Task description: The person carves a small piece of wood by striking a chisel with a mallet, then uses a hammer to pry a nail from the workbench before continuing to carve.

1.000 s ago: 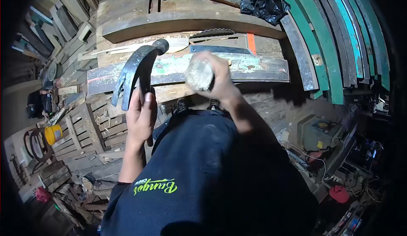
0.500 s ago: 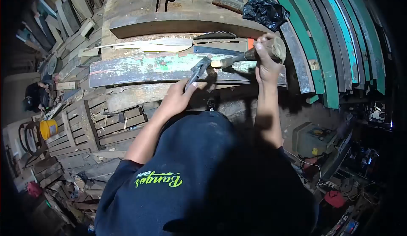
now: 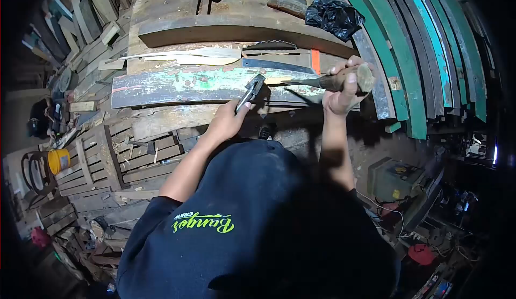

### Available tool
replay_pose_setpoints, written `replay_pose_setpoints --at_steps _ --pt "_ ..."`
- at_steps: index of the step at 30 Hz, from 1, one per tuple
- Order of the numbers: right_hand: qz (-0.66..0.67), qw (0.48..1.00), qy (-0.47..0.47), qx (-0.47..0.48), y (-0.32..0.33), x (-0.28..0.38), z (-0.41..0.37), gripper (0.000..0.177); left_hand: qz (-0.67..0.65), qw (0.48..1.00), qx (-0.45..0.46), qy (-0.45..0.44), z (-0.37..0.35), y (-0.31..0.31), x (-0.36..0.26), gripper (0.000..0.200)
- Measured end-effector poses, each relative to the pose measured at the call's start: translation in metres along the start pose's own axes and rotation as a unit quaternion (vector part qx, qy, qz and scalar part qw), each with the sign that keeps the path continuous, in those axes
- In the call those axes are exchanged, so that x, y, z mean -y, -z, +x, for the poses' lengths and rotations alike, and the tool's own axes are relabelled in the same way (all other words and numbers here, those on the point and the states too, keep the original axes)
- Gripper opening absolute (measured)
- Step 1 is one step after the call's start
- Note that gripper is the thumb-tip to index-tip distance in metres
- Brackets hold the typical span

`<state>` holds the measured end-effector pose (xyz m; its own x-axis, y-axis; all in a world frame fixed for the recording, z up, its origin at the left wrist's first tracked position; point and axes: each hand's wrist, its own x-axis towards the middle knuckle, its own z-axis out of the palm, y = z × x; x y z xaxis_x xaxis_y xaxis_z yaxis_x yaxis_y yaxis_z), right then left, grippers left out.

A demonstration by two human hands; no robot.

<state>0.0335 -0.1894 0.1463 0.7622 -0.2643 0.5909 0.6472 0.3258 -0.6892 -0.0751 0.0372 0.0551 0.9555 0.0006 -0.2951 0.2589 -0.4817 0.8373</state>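
Note:
My left hand (image 3: 227,121) is closed on a grey metal tool (image 3: 251,90) with a blocky head, held over the near part of a worn plank (image 3: 156,90) with flaking green and white paint. My right hand (image 3: 342,92) grips the thick wooden handle of a chisel (image 3: 328,82), thumb and fingers wrapped around it. The blade points left toward the metal tool and appears edge-on, close over a bare yellowish patch of the plank. The handle's worn round end faces up to the right.
Behind the plank lie a long thick beam (image 3: 215,30), a toothed saw blade (image 3: 271,43) and an orange strip (image 3: 315,61). A black plastic bag (image 3: 334,16) sits at the bench's back right. Green boards (image 3: 408,84) are stacked to the right. A person (image 3: 40,119) crouches far left near a yellow bucket (image 3: 58,161).
The chisel has rolled from showing its broad blade to showing its narrow edge, and its handle has shifted slightly right and down with my right hand. My left hand has barely moved.

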Motion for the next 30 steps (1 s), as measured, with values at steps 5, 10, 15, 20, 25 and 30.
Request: replay_pose_setpoints --at_steps 5,10,15,20,25,30 --pt "-0.059 0.992 0.053 0.096 -0.018 -0.004 0.000 0.055 -0.002 1.000 0.014 0.018 -0.004 0.002 -0.008 0.049" --pt "0.014 0.985 -0.040 0.168 -0.024 -0.006 0.005 0.057 -0.001 1.000 0.007 0.019 -0.003 0.000 -0.004 0.046" --pt "0.008 0.958 -0.082 0.274 -0.026 -0.023 0.011 0.065 -0.012 1.000 0.004 0.016 -0.005 0.000 -0.006 0.047" --pt "-0.015 0.952 -0.084 0.295 -0.030 -0.024 0.015 0.063 -0.020 1.000 0.007 0.007 -0.004 -0.003 -0.002 0.048" --pt "-0.104 0.952 -0.087 0.276 -0.019 -0.008 0.012 0.067 -0.020 1.000 -0.004 0.005 -0.001 -0.006 0.002 0.048" --pt "-0.062 0.981 -0.076 0.166 -0.016 -0.009 -0.007 0.052 -0.033 0.999 0.017 0.019 -0.002 -0.002 -0.001 0.047"
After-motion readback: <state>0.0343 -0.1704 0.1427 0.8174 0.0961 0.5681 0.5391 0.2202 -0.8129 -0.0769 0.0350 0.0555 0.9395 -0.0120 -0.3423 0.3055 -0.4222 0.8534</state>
